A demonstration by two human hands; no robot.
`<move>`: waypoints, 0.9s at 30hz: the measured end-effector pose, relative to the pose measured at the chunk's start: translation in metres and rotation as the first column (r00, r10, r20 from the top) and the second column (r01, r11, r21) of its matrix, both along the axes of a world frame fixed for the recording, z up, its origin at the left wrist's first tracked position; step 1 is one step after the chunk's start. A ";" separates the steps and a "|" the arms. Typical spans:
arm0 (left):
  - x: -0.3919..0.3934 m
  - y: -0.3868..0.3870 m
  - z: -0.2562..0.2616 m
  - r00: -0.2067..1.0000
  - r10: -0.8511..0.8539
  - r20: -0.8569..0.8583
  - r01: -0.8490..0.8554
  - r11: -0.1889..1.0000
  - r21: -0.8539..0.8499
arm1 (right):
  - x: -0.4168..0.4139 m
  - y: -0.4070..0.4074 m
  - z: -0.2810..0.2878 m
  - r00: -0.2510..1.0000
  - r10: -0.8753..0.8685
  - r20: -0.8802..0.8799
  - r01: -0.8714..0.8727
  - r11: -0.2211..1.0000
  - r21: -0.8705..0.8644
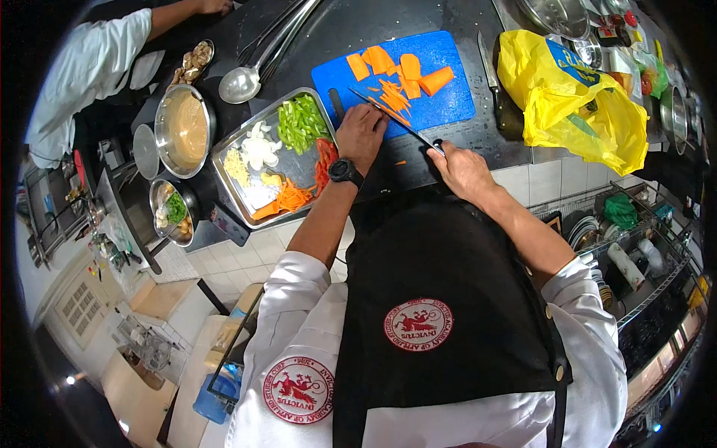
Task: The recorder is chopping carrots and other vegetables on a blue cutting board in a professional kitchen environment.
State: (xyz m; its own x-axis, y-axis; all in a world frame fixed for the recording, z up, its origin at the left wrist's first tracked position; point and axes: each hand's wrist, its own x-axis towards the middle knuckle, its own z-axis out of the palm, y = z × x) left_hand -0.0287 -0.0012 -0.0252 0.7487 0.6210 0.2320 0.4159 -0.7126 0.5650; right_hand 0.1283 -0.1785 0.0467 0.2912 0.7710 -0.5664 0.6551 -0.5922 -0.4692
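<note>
My right hand [462,171] grips the handle of a kitchen knife [417,133], its blade slanting across the near part of a blue cutting board [448,106]. Beside the blade, the curled fingers of my left hand [363,134] press a carrot piece against the board; the hand mostly hides it. Thin carrot strips [395,96] lie just beyond the blade. Farther back are several flat carrot slabs [410,67]. Left of my left hand, a metal tray [269,219] holds green pepper strips [304,123], red pepper strips [325,163], white onion pieces [260,147], minced pieces and carrot strips [292,196].
A second knife [488,64] lies right of the board, near a yellow plastic bag [582,106]. At left are a bowl of tan liquid [187,129], a bowl with chopped greens [176,207], a phone [229,224] and a ladle [241,85]. Another person's sleeve [95,73] reaches in at upper left.
</note>
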 end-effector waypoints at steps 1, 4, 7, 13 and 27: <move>0.000 0.000 0.001 1.000 0.010 0.008 -0.010 1.000 0.011 | 0.000 0.001 0.001 1.000 0.002 -0.004 -0.002 1.000 -0.013; 0.000 -0.001 0.003 1.000 0.007 0.013 -0.007 1.000 -0.004 | 0.000 0.005 -0.002 1.000 -0.008 -0.012 0.008 1.000 -0.019; 0.000 0.000 0.003 1.000 -0.006 -0.004 0.006 1.000 -0.006 | -0.005 0.023 -0.013 1.000 -0.026 -0.012 0.026 1.000 0.005; 0.000 0.000 0.002 0.998 -0.020 0.054 0.020 1.000 0.003 | -0.003 0.041 -0.023 0.991 -0.102 -0.091 0.108 0.991 0.074; -0.002 0.000 0.003 1.000 -0.004 -0.004 0.004 0.999 -0.043 | -0.003 0.036 -0.011 0.998 -0.005 -0.056 0.007 1.000 0.029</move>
